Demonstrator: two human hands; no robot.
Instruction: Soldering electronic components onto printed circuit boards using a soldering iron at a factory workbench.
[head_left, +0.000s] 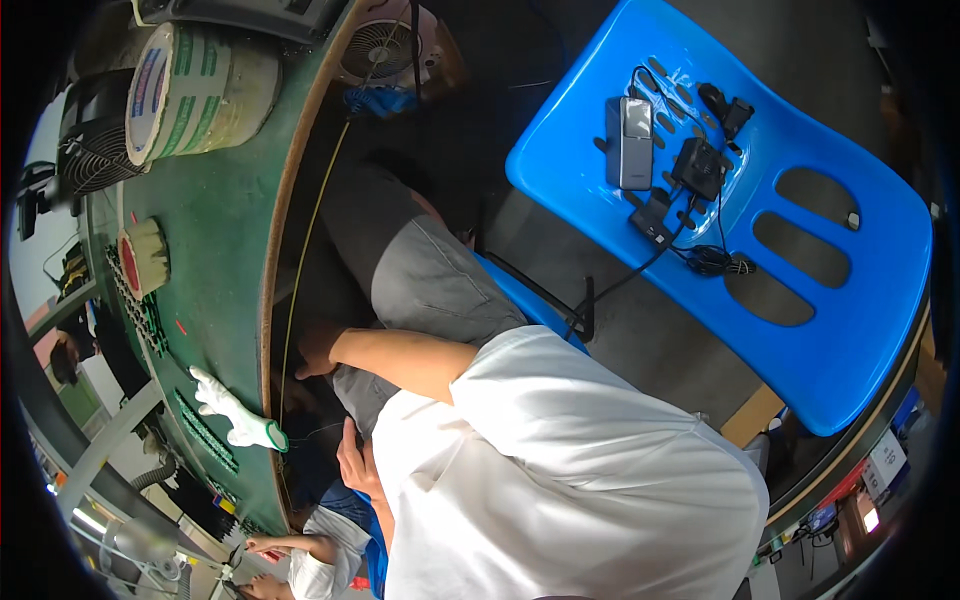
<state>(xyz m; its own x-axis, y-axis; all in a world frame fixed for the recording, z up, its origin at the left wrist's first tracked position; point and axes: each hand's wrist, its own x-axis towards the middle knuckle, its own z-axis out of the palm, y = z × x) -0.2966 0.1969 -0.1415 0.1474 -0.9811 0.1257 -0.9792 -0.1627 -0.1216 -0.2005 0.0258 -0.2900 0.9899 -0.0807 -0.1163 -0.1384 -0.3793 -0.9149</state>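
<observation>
My right hand (320, 347) is low in the shade beside the edge of the green worktop, near my grey trouser leg (440, 270); its fingers are too dark to make out. Nearer my white shirt, my left hand (357, 462) has its fingers loosely bent and a little apart, with nothing plainly in them. A thin pale line, perhaps a thread, runs from near the glove's cuff toward those fingers. The white knitted glove (232, 408) with a green cuff lies at the worktop's edge. A yellow cord (318, 215) stretches along that edge.
The green worktop (225, 230) bears a big tape roll (225, 95) and a smaller roll (147, 258). A blue plastic chair (570, 130) holds a grey power bank (630, 145), black adapters (700, 168) and cables. A pale fan (378, 50) stands beyond. Another person (320, 560) sits at lower left.
</observation>
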